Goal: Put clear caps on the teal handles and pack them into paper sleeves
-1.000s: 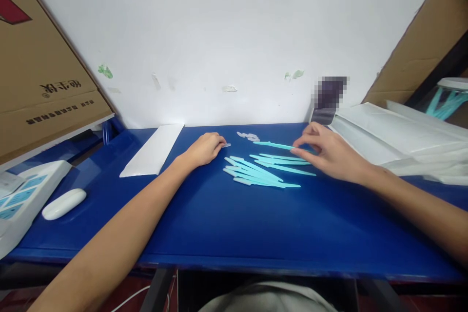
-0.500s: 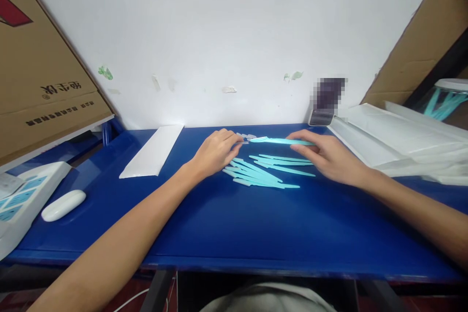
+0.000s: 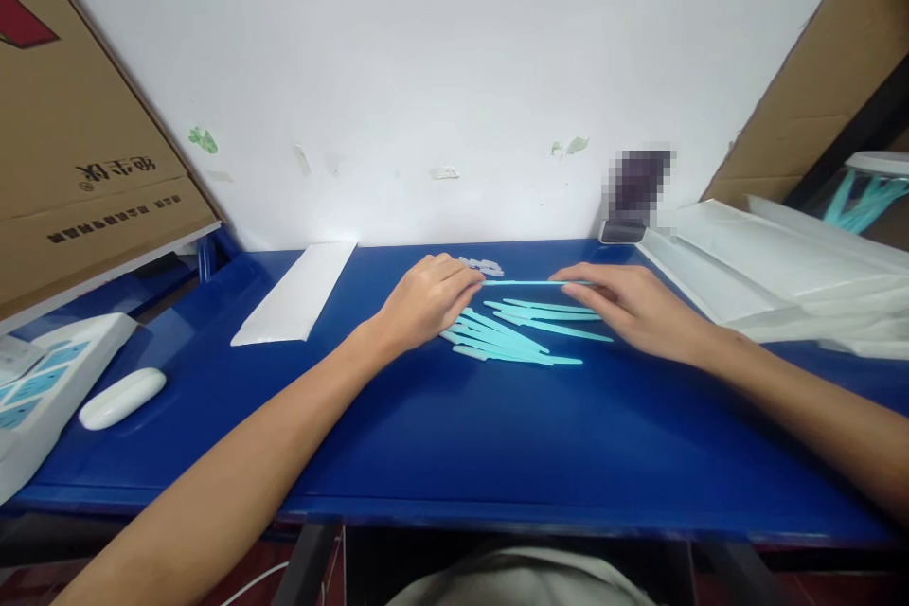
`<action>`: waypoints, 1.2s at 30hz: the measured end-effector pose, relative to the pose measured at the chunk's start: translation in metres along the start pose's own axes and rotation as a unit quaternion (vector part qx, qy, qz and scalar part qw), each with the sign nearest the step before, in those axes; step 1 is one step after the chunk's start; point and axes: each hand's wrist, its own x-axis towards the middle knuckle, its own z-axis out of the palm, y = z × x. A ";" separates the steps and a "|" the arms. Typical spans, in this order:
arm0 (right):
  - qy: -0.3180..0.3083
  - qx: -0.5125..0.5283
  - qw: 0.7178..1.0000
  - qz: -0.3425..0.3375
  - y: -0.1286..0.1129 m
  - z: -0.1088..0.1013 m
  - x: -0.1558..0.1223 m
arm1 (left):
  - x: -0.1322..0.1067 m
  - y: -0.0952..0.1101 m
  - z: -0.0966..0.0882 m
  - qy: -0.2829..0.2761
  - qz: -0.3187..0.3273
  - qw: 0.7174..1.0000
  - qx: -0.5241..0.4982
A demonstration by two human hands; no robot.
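A thin light-blue plastic stick (image 3: pixel 529 282) is held level just above the blue table (image 3: pixel 454 436), between both hands. My left hand (image 3: pixel 426 301) pinches its left end, where a small clear cap seems to sit, though this is too small to be sure. My right hand (image 3: pixel 629 305) pinches its right end. Below the hands lies a loose pile of several light-blue sticks (image 3: pixel 515 333). A few small clear caps (image 3: pixel 487 265) lie just behind the left fingertips.
A white paper strip (image 3: pixel 298 292) lies at the back left. A white oval object (image 3: pixel 122 397) and a white box with blue labels (image 3: pixel 35 388) sit at the left edge. Stacked white sleeves (image 3: pixel 767 275) fill the right; cardboard boxes (image 3: pixel 78 151) flank both sides.
My left hand moved right from the table to the held stick's left end. My right hand lifted the stick from the pile and turned it level between both hands.
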 end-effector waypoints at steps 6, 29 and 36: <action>-0.028 -0.034 0.999 -0.015 0.000 0.006 0.002 | 0.002 0.004 0.006 -0.052 -0.012 0.998 -0.034; -0.220 0.019 0.974 0.058 0.024 -0.012 0.004 | 0.010 -0.079 0.058 -0.224 -0.234 0.944 -0.067; -0.097 0.013 0.993 0.061 0.016 -0.013 0.006 | 0.000 -0.062 0.050 -0.163 -0.221 0.958 -0.083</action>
